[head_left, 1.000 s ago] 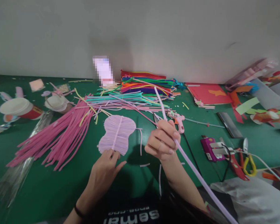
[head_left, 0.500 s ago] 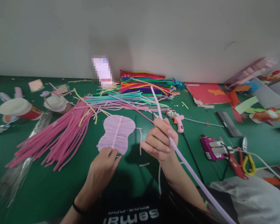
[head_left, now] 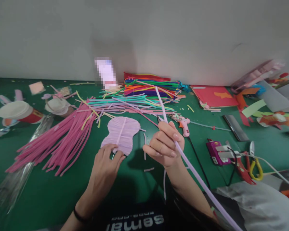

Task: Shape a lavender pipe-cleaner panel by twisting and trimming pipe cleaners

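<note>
A pale lilac wing-shaped piece (head_left: 121,133) made of side-by-side pipe cleaners lies on the green table (head_left: 50,192). My left hand (head_left: 106,166) pinches its near edge with curled fingers. My right hand (head_left: 165,144) is closed round a long lilac pipe cleaner (head_left: 195,173), which runs from the coloured pile down past my right forearm. Short lilac offcuts (head_left: 149,169) lie between my hands.
A spread of pink pipe cleaners (head_left: 60,141) lies at left, a stack of coloured ones (head_left: 146,88) at the back. A pink glue gun (head_left: 184,123), a magenta device (head_left: 215,152), pliers (head_left: 252,165), paper cups (head_left: 16,112) and red paper (head_left: 214,96) surround the work area.
My left hand has moved up onto the lilac piece's near edge and closed on it. My right hand with the long pipe cleaner has shifted slightly left.
</note>
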Tool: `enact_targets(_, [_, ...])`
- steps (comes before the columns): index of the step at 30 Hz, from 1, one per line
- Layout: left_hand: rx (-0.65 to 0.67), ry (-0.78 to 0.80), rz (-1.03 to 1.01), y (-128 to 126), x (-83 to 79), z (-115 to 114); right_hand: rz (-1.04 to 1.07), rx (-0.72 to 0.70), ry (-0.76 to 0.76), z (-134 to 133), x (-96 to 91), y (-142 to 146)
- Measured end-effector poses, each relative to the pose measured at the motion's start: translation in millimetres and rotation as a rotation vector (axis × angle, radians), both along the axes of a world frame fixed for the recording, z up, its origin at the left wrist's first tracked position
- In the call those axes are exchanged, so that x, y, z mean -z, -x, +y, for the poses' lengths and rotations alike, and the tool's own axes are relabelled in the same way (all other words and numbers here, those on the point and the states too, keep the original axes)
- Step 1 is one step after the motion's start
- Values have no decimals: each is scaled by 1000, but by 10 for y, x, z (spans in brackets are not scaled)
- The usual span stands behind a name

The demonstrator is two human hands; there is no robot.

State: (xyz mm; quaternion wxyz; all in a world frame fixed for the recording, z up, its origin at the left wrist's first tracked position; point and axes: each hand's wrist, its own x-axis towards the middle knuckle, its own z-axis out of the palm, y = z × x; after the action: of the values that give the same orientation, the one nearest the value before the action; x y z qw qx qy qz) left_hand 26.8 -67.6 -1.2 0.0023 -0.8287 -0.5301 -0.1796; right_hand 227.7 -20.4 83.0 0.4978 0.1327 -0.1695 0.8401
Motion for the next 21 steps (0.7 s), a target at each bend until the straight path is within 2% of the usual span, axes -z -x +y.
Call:
enact_targets(5, [67, 117, -220, 87, -39, 90, -65, 45, 41, -16, -13, 4])
enact_targets(9, [5, 260, -452, 242, -141, 134, -100, 68, 108, -7, 34, -10])
enact_targets(11, [-101, 318, -674, 291, -195, 143, -115, 62, 151, 9, 77, -28])
enact_targets(13, [-234, 361, -1013, 281, -213, 145, -151, 67, 193, 29, 121, -55])
enact_targets(16, [-338, 424, -1500, 182, -130, 133, -270, 120, 242, 50, 177, -107])
enact_targets(18, [-355, 534, -1541, 134, -22, 100, -355, 146, 253, 52, 213, -141])
enact_targets(20, [-384, 694, -1336, 142, 77, 40, -422, 139, 231, 43, 264, -158])
enact_targets(21, [-415, 692, -1167, 162, 108, 4, -454, 123, 206, 34, 299, -156])
